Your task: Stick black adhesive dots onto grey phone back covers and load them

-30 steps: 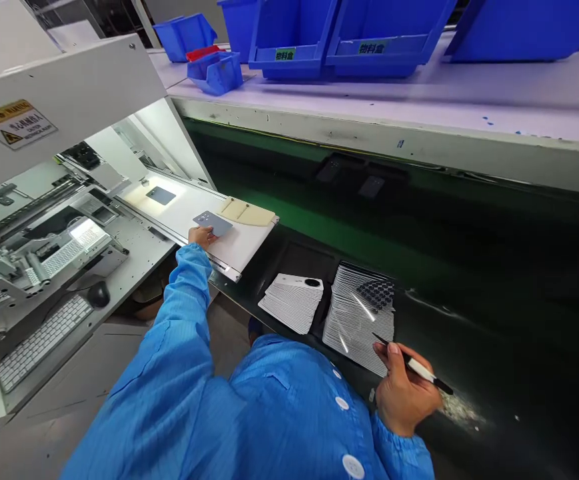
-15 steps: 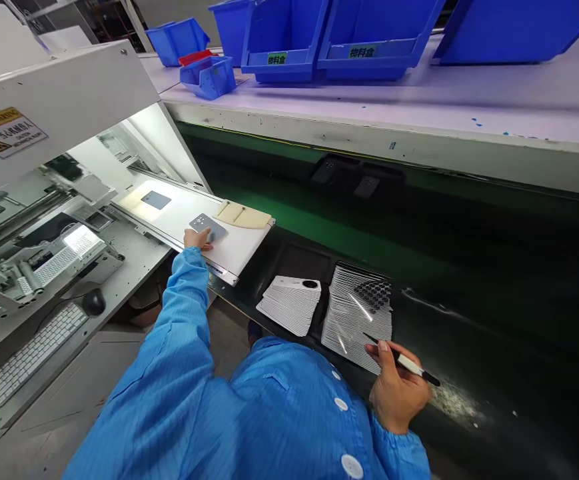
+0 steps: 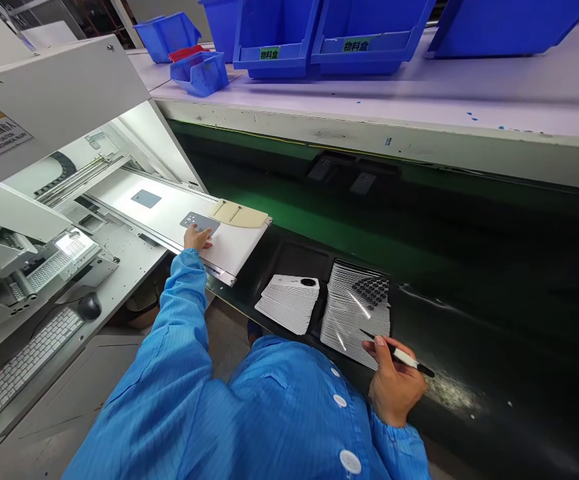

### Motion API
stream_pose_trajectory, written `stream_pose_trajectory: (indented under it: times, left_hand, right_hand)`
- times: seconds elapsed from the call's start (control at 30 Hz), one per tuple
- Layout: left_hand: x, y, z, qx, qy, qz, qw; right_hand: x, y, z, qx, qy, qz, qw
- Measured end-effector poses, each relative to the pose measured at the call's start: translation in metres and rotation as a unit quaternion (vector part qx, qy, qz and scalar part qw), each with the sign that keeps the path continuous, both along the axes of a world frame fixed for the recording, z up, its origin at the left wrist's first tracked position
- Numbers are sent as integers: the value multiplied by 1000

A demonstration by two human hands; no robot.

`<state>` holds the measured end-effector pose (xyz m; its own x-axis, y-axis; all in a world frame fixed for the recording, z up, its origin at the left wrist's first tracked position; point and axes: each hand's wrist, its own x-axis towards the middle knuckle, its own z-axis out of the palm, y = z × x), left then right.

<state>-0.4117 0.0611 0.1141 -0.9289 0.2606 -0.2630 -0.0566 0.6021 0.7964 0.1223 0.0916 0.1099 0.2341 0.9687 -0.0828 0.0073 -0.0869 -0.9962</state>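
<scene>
My left hand [image 3: 196, 238] reaches out to the small white conveyor [image 3: 229, 250] of a machine and rests on the near edge of a grey phone back cover [image 3: 200, 221] lying flat there, fingers curled on it. A second grey cover [image 3: 146, 198] lies farther along the belt, inside the machine. My right hand [image 3: 393, 387] rests near my body at the edge of the dark belt and pinches a black and white pen-like tool [image 3: 399, 355]. Just ahead of it stand two fanned stacks: white covers [image 3: 289, 302] and film-covered sheets [image 3: 356, 308].
A beige plate [image 3: 239, 213] sits at the conveyor's end. A keyboard [image 3: 26, 360] and mouse [image 3: 90, 306] lie on the machine's desk at left. A green and black belt [image 3: 419, 247] runs across; two dark covers [image 3: 342, 175] lie far on it. Blue bins [image 3: 314, 33] line the shelf behind.
The grey cover under my left hand has gone from tilted to lying flat on the white conveyor. My right hand with the tool has barely shifted. The view slid slightly left.
</scene>
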Motion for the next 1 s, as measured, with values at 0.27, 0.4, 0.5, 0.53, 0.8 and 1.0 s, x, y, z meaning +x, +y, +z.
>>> stream_pose_trajectory:
  times: [0.27,0.4,0.5,0.53,0.8,1.0]
  left_hand:
    - [4,-3,-2,-93,125,-12,988]
    - [2,-5,-5,-159,136,-57,976]
    - [-4,-6,-4,-192,122,-97,969]
    - [-5,-6,-4,-201,121,-104,967]
    - [-4,-11,1,-238,141,-129,952]
    - [40,-6,2,-166,263,-112,944]
  right_hand:
    - [1,0,-1,0,15,-9,1000]
    - [2,0,-1,-3,7,-11,1000]
    - [2,0,-1,-3,10,-4,1000]
    - [1,0,0,-2,12,-3,1000]
    - [0,-1,-6,-1,23,-7,1000]
    - [2,1,-5,-7,21,7,1000]
